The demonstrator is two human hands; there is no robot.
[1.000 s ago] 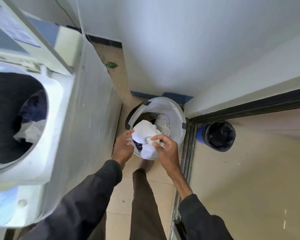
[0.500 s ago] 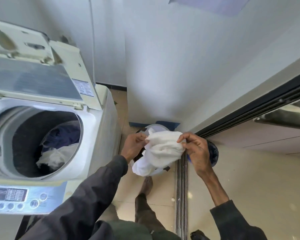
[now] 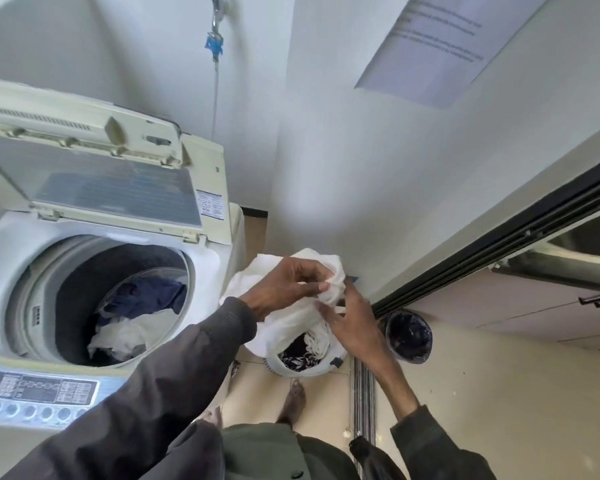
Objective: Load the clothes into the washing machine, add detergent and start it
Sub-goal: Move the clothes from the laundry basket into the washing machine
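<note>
While aloft, left hand (image 3: 284, 285) on cloth (image 3: 245, 280).

drum (image 3: 77, 292) open above, raised lid (image 3: 111, 188) behind

White garment (image 3: 279, 327), soft matt cloth, crumpled where the left hand (image 3: 284, 285) pinches it. Left of the grip: washing machine (image 3: 222, 271) in smooth, glossy cream plastic; its drum (image 3: 80, 289) wall dark and finely textured, holding matt navy and white clothes (image 3: 136, 317). Below the grip: basket (image 3: 303, 371) of thin white fabric; floor (image 3: 465, 393) of glossy cream tile. Right of it: bin (image 3: 409, 336) lined with shiny black plastic film.
</note>
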